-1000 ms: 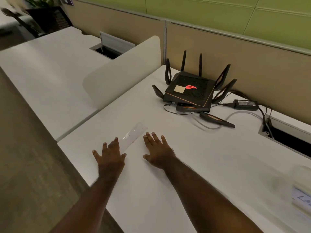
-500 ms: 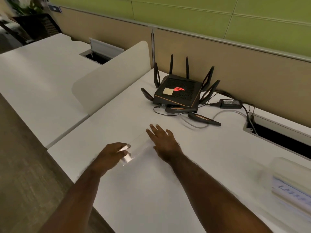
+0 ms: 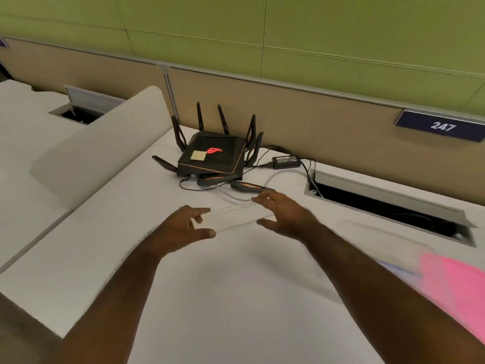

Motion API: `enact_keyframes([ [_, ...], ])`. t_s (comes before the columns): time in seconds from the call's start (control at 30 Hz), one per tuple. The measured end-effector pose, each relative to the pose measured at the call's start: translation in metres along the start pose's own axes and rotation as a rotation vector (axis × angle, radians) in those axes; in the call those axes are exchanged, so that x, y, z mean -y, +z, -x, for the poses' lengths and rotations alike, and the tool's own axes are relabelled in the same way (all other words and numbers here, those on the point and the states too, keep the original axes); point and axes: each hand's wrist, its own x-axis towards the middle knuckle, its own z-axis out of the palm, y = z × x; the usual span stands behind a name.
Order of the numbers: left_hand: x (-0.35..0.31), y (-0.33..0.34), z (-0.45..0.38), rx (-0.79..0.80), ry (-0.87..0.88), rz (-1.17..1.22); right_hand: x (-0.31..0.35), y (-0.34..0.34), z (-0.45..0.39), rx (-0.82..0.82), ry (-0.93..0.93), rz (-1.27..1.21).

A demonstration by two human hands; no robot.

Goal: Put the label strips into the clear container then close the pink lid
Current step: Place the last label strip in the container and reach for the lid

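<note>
Mid-frame: left hand [image 3: 183, 227] and right hand [image 3: 284, 215] each pinch one end of the label strips [image 3: 236, 215]. Pink lid [image 3: 454, 287] blurred, lower right.

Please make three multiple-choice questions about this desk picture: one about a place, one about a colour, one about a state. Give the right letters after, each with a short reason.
1. Where is the label strip?
A. between the two hands, above the white desk
B. on top of the black router
C. inside the cable opening

2. What colour is the lid at the right edge?
A. green
B. pink
C. black

3. What is the state of the strip?
A. lying flat and untouched
B. rolled into a ball
C. held at both ends

Answers:
1 A, because the strip spans from the left hand to the right hand, nearer than the router.
2 B, because the blurred lid is plainly pink.
3 C, because fingers of each hand pinch one end, though blur hides the fine detail.
</note>
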Motion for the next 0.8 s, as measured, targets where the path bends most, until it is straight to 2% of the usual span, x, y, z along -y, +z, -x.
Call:
enact_keyframes([
  [0.2, -0.064, 0.049, -0.033, -0.06, 0.224, -0.315, -0.05, -0.051, 0.074, -0.061, 0.204, -0.199],
  [0.4, -0.129, 0.115, -0.048, -0.012, 0.425, -0.444, -0.1, -0.089, 0.158, -0.047, 0.386, -0.166],
  [0.67, -0.19, 0.191, -0.044, -0.008, 0.646, -0.662, -0.141, -0.097, 0.252, -0.097, 0.589, -0.26],
  [0.8, -0.206, 0.218, -0.04, 0.015, 0.688, -0.724, -0.151, -0.091, 0.283, -0.033, 0.671, -0.237],
])
